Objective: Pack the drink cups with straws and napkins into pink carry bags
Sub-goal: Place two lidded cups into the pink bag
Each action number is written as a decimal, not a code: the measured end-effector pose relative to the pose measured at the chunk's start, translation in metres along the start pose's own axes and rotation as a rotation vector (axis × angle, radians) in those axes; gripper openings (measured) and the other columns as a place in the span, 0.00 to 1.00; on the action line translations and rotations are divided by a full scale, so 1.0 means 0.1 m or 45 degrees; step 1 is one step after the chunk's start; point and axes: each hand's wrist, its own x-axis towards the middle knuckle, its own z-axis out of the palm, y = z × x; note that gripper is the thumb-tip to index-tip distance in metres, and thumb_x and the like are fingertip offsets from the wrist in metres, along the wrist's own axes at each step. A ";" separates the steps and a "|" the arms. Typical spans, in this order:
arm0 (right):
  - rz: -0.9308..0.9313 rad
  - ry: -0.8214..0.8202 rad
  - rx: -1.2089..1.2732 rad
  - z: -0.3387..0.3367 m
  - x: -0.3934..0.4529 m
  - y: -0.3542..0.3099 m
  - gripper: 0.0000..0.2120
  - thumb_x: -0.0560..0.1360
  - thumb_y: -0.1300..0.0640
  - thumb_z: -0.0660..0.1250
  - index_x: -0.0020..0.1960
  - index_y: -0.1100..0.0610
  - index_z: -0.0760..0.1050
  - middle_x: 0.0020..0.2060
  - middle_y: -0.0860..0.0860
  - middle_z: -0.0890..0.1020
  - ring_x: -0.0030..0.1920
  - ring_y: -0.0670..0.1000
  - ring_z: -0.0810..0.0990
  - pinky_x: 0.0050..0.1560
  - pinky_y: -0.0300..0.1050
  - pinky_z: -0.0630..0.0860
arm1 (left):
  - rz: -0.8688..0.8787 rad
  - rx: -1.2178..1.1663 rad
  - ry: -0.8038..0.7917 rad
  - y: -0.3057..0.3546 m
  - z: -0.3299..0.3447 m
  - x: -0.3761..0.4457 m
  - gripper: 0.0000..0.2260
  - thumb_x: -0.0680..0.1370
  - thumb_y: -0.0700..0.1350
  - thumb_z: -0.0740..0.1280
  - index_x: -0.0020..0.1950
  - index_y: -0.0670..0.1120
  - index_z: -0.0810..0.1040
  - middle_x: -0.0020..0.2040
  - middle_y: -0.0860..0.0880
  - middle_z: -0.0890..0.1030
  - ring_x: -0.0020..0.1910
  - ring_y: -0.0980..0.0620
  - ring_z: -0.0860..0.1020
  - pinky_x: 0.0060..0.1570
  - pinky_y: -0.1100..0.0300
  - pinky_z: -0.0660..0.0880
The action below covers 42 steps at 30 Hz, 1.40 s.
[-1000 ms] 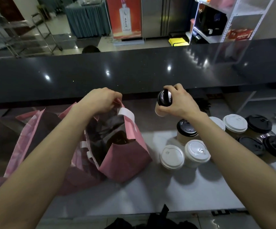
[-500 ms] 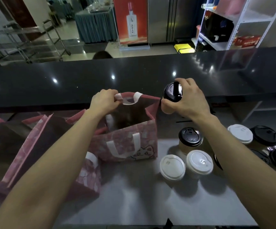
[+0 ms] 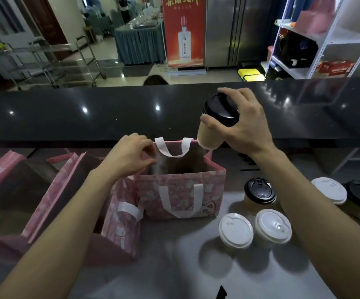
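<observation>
One tilted cup [image 3: 209, 134], lid upward, hangs from right hand [image 3: 244, 128].

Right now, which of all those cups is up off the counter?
The black-lidded cup gripped in the right hand, tilted above the open pink bag. Every other cup stands on the counter.

Reached in from the bottom corners of the frame with two bare arms. Stretched the left arm up from the lower left toward the middle, wrist bent a little. Curled the left hand [image 3: 131, 153] just left of center, with thumb and fingertips pinched together. Ran the right arm up from the lower right edge. Lifted the right hand [image 3: 242, 124] higher, in the upper middle of the frame. Spread its fingers wide and wrapped them down from above, thumb out to the left.
</observation>
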 end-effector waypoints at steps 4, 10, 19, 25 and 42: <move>-0.011 -0.135 0.095 0.16 -0.04 -0.15 0.38 0.74 0.27 0.69 0.76 0.50 0.76 0.62 0.47 0.76 0.59 0.44 0.76 0.55 0.25 0.69 | -0.023 0.086 -0.124 -0.10 0.02 -0.10 0.28 0.72 0.66 0.79 0.68 0.58 0.80 0.64 0.58 0.81 0.73 0.51 0.73 0.82 0.46 0.57; -0.041 -0.724 -0.084 0.37 -0.20 -0.10 0.38 0.69 0.23 0.68 0.73 0.43 0.71 0.61 0.43 0.75 0.61 0.47 0.77 0.63 0.50 0.80 | -0.043 0.077 -0.377 -0.13 0.14 -0.27 0.67 0.59 0.82 0.74 0.88 0.61 0.44 0.90 0.54 0.50 0.88 0.48 0.39 0.79 0.33 0.26; -0.267 -0.972 -0.415 0.43 -0.42 -0.19 0.41 0.67 0.20 0.70 0.74 0.37 0.68 0.64 0.41 0.76 0.64 0.49 0.74 0.64 0.47 0.76 | 0.157 -0.019 -0.243 -0.05 0.27 -0.50 0.77 0.52 0.90 0.66 0.88 0.58 0.32 0.90 0.54 0.41 0.86 0.50 0.30 0.81 0.34 0.29; -0.308 -1.299 -0.529 0.91 -0.40 -0.41 0.38 0.71 0.37 0.78 0.76 0.44 0.66 0.66 0.47 0.77 0.64 0.54 0.78 0.60 0.53 0.81 | 0.195 -0.056 -0.298 -0.05 0.21 -0.50 0.78 0.53 0.89 0.68 0.87 0.55 0.30 0.90 0.53 0.40 0.86 0.50 0.29 0.84 0.35 0.34; -0.232 -1.626 -0.883 1.74 -0.31 -0.23 0.50 0.65 0.42 0.86 0.81 0.44 0.64 0.67 0.54 0.75 0.62 0.60 0.80 0.58 0.59 0.83 | 0.190 -0.090 -0.322 -0.03 0.11 -0.57 0.77 0.56 0.88 0.69 0.88 0.51 0.33 0.89 0.52 0.37 0.86 0.52 0.29 0.86 0.44 0.36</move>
